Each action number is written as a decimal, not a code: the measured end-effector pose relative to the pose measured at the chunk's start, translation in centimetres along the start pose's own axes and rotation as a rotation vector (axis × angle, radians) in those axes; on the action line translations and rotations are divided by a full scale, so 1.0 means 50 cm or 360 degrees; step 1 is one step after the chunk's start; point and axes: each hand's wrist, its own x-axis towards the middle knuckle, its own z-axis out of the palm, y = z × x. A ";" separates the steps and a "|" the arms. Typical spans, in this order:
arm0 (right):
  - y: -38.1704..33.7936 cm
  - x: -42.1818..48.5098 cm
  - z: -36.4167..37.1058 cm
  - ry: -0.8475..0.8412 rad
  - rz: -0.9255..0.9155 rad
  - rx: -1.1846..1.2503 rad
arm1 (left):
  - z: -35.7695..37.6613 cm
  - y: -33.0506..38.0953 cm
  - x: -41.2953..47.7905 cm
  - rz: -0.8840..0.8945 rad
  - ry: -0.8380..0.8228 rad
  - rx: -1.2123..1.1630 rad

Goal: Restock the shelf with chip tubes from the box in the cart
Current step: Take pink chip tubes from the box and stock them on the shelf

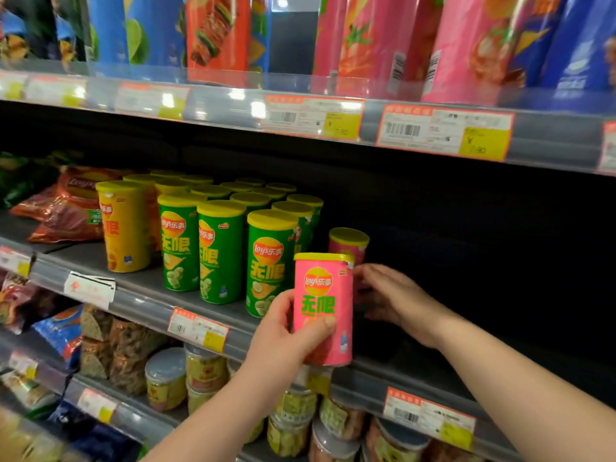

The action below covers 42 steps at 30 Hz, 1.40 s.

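Observation:
My left hand (283,331) grips a pink chip tube (325,308) with a yellow lid, held upright over the front edge of the middle shelf (140,298). Just behind it a second pink tube (348,243) stands on the shelf. My right hand (390,295) reaches in from the right, its fingers fairly straight, with the fingertips at the lower right side of that rear tube; the front tube partly hides the contact. Rows of green tubes (270,261) and a yellow tube (125,228) stand to the left. No box or cart is in view.
Right of the pink tubes the middle shelf is dark, with nothing visible on it. Red chip bags (66,208) lie at its left end. Tall tubes (373,45) fill the shelf above, and jars and bags (166,378) the shelf below. Price tags line the shelf edges.

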 end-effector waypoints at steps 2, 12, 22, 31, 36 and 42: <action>-0.001 -0.030 -0.002 -0.0217 0.0042 -0.0006 | 0.028 -0.003 0.018 0.0061 -0.0025 0.0063; 0.040 -0.001 -0.098 0.0408 -0.0015 -0.0047 | 0.028 -0.041 0.051 0.0488 -0.0220 0.1967; 0.087 0.085 -0.124 0.0504 0.0153 -0.0357 | 0.002 -0.112 0.066 0.1167 -0.0055 0.2451; 0.088 0.093 -0.133 0.0323 0.0205 -0.0505 | 0.000 -0.116 0.069 0.1089 -0.0120 0.2485; 0.090 0.082 -0.125 0.0370 0.0215 -0.0593 | -0.001 -0.112 0.068 0.1095 -0.0112 0.2504; 0.085 0.055 -0.116 0.0414 0.0252 -0.0635 | 0.000 -0.100 0.063 0.0978 -0.0201 0.2554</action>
